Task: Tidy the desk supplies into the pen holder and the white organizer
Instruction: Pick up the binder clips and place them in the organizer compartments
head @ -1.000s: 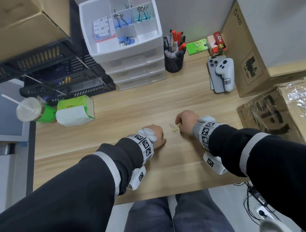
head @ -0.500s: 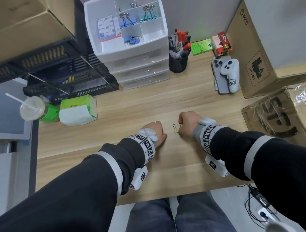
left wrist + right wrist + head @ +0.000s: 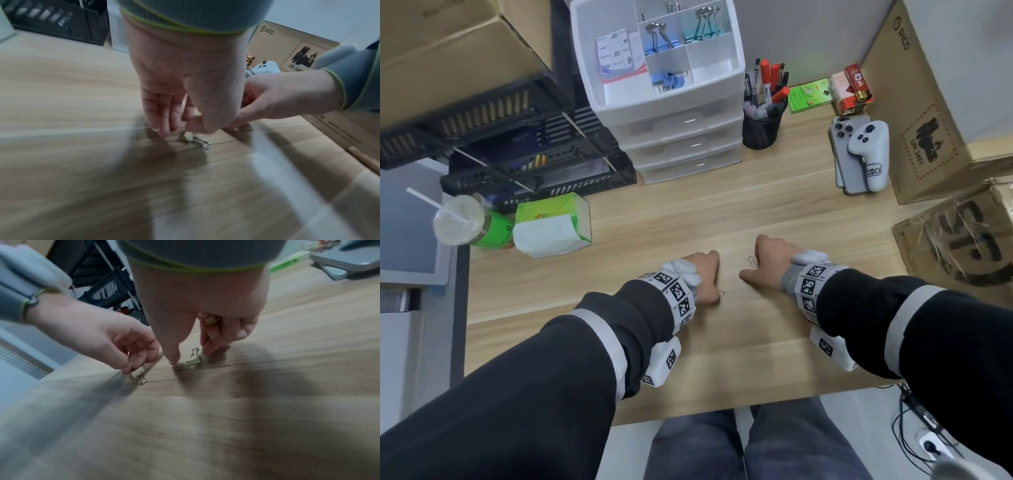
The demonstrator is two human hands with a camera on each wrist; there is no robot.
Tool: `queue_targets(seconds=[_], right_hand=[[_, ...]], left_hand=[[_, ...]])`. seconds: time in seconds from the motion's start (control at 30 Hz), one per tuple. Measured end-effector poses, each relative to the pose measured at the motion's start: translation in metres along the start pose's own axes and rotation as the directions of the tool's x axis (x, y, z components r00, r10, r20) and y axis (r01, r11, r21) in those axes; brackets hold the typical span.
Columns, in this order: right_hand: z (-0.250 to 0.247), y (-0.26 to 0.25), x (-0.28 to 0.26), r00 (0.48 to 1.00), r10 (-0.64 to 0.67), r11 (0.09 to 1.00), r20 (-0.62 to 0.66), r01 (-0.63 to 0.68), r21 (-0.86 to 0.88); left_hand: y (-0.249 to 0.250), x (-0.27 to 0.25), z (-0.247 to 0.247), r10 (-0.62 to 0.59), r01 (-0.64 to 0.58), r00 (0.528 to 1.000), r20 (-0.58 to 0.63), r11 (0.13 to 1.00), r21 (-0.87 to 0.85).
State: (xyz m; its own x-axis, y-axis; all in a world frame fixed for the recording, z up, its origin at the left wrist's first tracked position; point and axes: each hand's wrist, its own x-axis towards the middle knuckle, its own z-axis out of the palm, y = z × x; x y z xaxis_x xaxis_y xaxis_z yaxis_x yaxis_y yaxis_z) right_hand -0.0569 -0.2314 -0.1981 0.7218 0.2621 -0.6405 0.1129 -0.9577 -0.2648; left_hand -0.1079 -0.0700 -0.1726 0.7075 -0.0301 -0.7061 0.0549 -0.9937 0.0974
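Both hands hover low over the wooden desk [image 3: 654,222], side by side. My left hand [image 3: 705,275] pinches a small beige binder clip [image 3: 188,138] against the desk, its wire handles [image 3: 721,293] sticking out. My right hand [image 3: 767,258] holds a second beige clip [image 3: 210,319] in its curled fingers. Its thumb and forefinger touch the desk on either side of a third beige clip [image 3: 193,361]. The white organizer [image 3: 671,113] stands at the back with blue and teal clips in its top tray. The black pen holder [image 3: 760,132] beside it is full of pens.
A tissue pack [image 3: 551,226] and a cup with a straw [image 3: 457,219] sit at the left by black trays [image 3: 500,137]. A phone with a white controller [image 3: 866,150] lies at the right. Cardboard boxes [image 3: 928,137] line the right side.
My right hand has closed in on the loose clip, and its thumb now stretches out to the left. The left hand has stayed in place.
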Motion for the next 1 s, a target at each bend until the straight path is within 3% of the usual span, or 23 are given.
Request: queue_targets(seconds=[0.17, 0.47, 0.57, 0.67, 0.73, 0.83, 1.0], right_hand=[[-0.002, -0.009, 0.006, 0.998, 0.057, 0.998, 0.038, -0.057, -0.021], [-0.009, -0.014, 0.005, 0.982, 0.071, 0.904, 0.176, -0.138, 0.404], [-0.014, -0.017, 0.005, 0.948, 0.067, 0.793, 0.312, -0.240, 0.559], [-0.018, -0.024, 0.003, 0.870, 0.082, 0.561, 0.486, -0.443, 0.699], [-0.026, -0.033, 0.000, 0.839, 0.024, 0.430, 0.544, -0.500, 0.752], [-0.050, -0.049, -0.007, 0.846, -0.069, 0.320, 0.529, -0.483, 0.815], [-0.086, -0.070, -0.015, 0.892, -0.086, 0.223, 0.443, -0.416, 0.881]], left_hand=[[-0.021, 0.001, 0.005, 0.199, -0.201, 0.978, 0.058, 0.979, 0.031], [-0.032, 0.003, 0.005, 0.284, -0.285, 0.959, 0.013, 0.957, 0.059], [-0.031, -0.001, -0.002, 0.329, -0.329, 0.941, -0.075, 0.944, 0.013], [-0.028, -0.008, -0.020, 0.381, -0.391, 0.901, -0.206, 0.920, -0.010], [-0.023, -0.013, -0.041, 0.415, -0.436, 0.870, -0.265, 0.900, -0.024], [-0.017, -0.021, -0.079, 0.422, -0.435, 0.862, -0.280, 0.900, 0.017], [-0.019, -0.032, -0.123, 0.411, -0.409, 0.852, -0.324, 0.909, 0.079]])
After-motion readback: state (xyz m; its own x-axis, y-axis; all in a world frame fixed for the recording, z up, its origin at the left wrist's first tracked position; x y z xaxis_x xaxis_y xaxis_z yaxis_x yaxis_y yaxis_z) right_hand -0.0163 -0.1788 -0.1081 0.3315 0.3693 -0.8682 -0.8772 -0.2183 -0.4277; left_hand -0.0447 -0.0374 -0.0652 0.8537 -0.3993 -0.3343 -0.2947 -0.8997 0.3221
